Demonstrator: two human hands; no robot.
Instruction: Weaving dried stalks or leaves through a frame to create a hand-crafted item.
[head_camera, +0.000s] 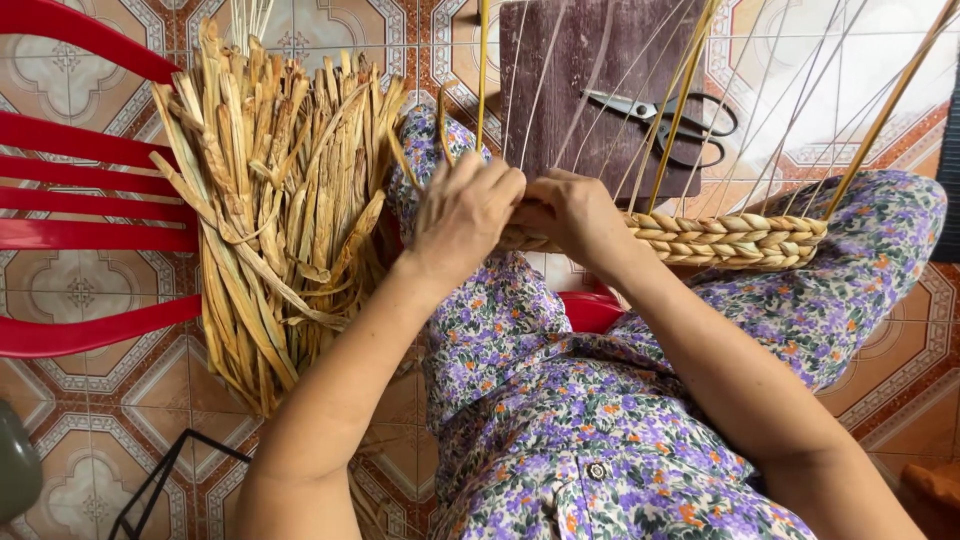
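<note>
My left hand (462, 215) and my right hand (572, 212) meet over my lap, both pinching dried straw strands at the left end of a braided straw band (735, 240). The band runs right along a wire basket frame (800, 110) whose thin wires and yellow uprights rise away from me. The exact strand in each hand is hidden by the fingers. A thick bundle of dried straw strips (275, 200) lies just left of my left hand, leaning over a red plastic chair (90, 235).
Black-handled scissors (665, 120) lie on a dark wooden board (590, 90) beyond the hands. Patterned floor tiles (90, 440) surround me. A black wire stand (160, 490) sits at the lower left. My lap is covered by purple floral cloth (560, 400).
</note>
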